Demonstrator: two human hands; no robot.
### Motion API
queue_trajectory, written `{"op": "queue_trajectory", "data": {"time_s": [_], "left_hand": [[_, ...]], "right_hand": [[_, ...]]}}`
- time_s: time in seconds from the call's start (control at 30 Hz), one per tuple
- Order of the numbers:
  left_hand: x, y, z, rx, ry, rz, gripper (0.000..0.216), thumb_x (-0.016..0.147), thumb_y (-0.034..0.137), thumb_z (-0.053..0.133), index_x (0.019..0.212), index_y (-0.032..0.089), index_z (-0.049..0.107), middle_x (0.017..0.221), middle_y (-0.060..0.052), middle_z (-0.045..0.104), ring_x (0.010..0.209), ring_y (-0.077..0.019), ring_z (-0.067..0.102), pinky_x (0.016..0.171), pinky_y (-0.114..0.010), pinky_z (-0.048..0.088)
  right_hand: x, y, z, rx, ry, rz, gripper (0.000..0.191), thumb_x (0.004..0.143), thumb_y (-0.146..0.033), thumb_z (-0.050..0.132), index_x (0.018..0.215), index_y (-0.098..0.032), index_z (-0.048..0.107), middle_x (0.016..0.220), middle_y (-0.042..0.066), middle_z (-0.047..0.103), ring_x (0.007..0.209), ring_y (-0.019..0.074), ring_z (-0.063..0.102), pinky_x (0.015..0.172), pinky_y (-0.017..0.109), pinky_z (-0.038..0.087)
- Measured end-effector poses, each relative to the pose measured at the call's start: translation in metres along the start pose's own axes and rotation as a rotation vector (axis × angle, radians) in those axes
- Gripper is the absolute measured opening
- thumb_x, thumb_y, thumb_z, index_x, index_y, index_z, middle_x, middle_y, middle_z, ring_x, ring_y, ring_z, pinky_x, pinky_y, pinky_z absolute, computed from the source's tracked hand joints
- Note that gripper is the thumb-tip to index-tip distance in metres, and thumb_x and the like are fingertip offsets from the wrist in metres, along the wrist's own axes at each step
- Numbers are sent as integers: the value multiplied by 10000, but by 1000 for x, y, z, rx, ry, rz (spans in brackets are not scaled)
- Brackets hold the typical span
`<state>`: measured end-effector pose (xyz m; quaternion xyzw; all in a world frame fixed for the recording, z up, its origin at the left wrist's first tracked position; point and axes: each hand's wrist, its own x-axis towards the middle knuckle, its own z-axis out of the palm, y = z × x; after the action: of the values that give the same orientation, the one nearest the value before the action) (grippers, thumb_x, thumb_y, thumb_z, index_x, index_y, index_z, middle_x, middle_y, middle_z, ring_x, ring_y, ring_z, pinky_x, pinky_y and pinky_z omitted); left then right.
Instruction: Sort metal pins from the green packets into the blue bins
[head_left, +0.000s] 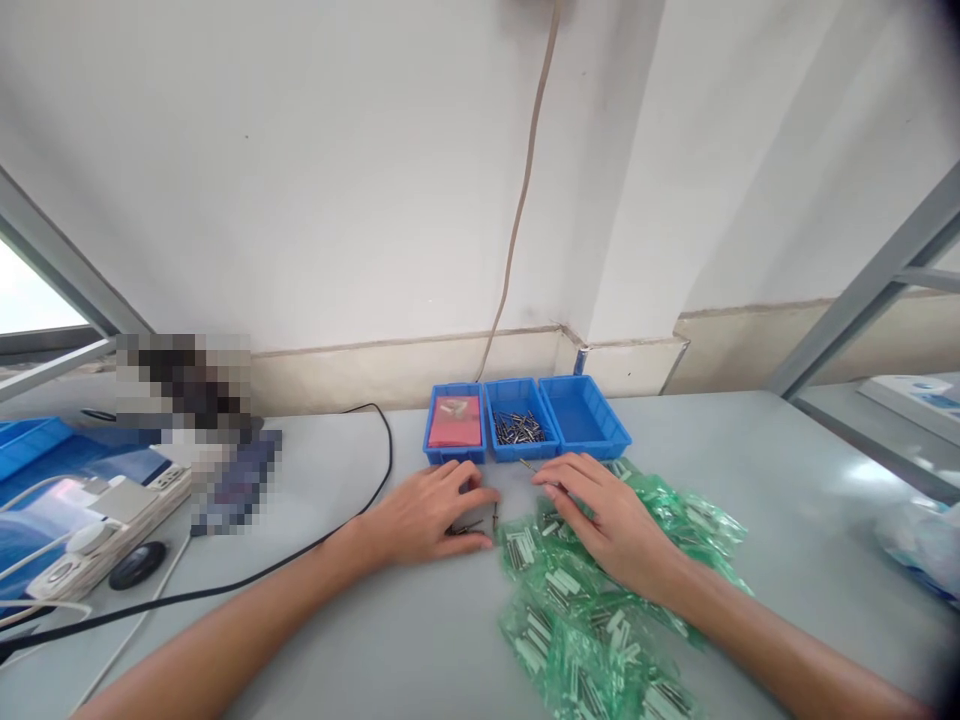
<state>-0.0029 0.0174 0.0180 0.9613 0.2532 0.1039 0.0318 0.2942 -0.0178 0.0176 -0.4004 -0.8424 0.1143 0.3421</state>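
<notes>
Metal pin prob. in pinch of R hand, L hand w/ fingers apart over loose pins

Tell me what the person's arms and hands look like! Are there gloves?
No gloves! The bare, five-fingered left hand and matching right hand join slim, uncovered forearms. I can't see any watch, bracelet or ring, and no sleeve shows clearly.

Glossy, crinkled plastic bags
</notes>
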Motion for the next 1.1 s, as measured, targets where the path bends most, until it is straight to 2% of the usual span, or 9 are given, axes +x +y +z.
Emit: {"op": "queue_trajectory", "data": {"time_s": [0.13,0.33,0.63,0.73,0.93,1.1], "left_hand": [[1,-2,3,-103,28,-21,368,1081,491,568,1363,260,622,1216,-91,598,1061,-235,620,922,-338,507],[1,-4,6,-238,85,-88,185,1093,381,565,1105,215,646,1173,-75,598,1029,-205,610,913,-324,492],[1,-1,8,-293,100,-167,131,1111,315,544,1074,201,597,1110,-61,620,1007,-201,597,908,-328,483],[0,-2,9,-258,93,-160,131,1110,328,556,1108,204,597,1096,-55,630,1003,-203,602,887,-320,487],[-3,-3,12,-91,73,-56,207,1136,375,497,1157,192,593,1078,-62,653,994,-209,613,861,-320,496],[-2,-6,14,113,114,-94,402,1087,574,509,1063,178,574,1005,-62,672,908,-229,650,736,-327,479]], "right_hand": [[-1,1,-1,-11,-2,23,222,1120,-240,459,1198,-255,667,1176,92,749,1107,273,677,998,469,533],[0,5,-1,-26,26,34,220,1109,-229,471,1182,-258,676,1158,89,753,1104,274,687,958,437,554],[-1,5,-2,-18,13,30,206,1113,-225,470,1183,-266,659,1162,78,744,1104,275,682,953,448,549],[-2,5,-2,-13,10,33,216,1118,-222,457,1205,-265,650,1185,85,737,1120,276,674,965,458,543],[-1,6,-1,-9,3,28,210,1117,-222,468,1206,-263,654,1187,84,736,1118,278,674,969,469,544],[-1,5,0,-21,13,27,218,1117,-220,458,1207,-260,653,1185,93,740,1114,283,678,968,481,549]]}}
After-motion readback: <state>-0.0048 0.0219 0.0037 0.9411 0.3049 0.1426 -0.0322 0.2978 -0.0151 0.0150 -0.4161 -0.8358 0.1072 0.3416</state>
